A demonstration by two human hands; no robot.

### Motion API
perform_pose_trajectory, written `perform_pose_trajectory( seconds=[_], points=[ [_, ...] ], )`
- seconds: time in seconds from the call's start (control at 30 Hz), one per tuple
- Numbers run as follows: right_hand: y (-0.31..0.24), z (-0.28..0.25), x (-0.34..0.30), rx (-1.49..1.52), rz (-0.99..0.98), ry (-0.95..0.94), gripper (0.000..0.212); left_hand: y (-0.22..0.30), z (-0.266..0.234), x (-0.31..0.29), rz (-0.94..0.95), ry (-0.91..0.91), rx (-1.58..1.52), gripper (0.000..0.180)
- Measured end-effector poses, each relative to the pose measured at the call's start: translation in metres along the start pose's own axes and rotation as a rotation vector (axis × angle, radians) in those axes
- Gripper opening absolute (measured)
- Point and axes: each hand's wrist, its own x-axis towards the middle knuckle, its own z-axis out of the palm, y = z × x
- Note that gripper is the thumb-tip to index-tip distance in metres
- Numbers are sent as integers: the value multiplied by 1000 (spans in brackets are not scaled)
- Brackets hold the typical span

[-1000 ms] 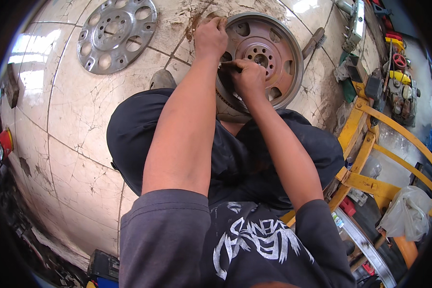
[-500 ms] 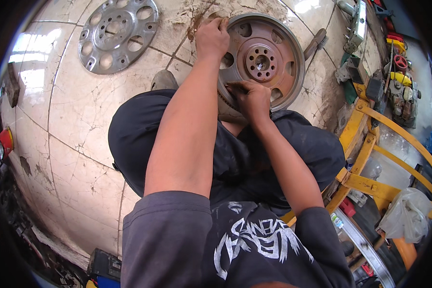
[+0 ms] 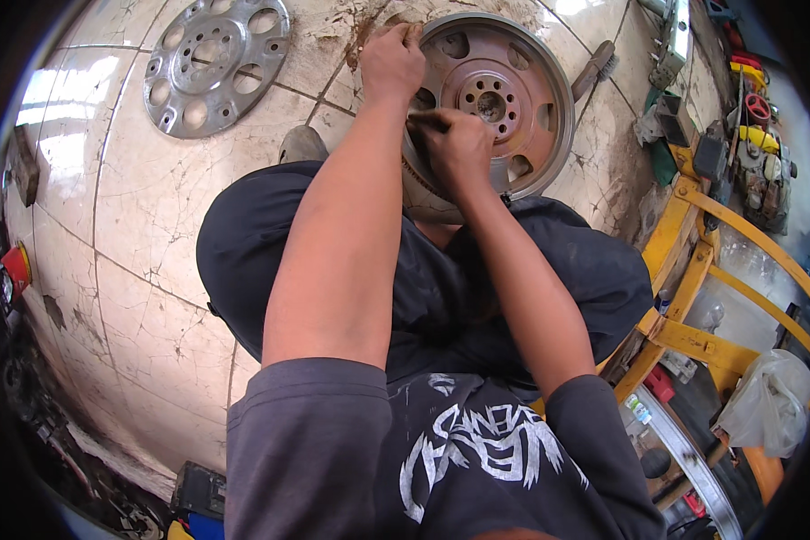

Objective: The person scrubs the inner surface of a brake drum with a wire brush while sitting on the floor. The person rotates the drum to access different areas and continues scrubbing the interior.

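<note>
And up goes the right hand (image 3: 459,151)! Half a second ago it was low by the wheel's (image 3: 533,135) near rim; now it's climbed again, knuckles covering the hub's (image 3: 491,103) lower-left edge.

Tiled floor (image 3: 162,234) under holed disc (image 3: 243,52), brush (image 3: 592,70)
</note>
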Motion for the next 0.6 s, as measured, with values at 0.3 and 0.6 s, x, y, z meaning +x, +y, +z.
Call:
perform_pose_trajectory(
  seconds=[0.3, 0.6],
  points=[
    [4, 4, -6, -13, 38, 31, 19, -5, -5, 5, -141, 0, -71, 38],
    [-4, 14, -19, -31, 123, 105, 23, 5, -16, 1, -229, 22, -83, 37]
  ],
)
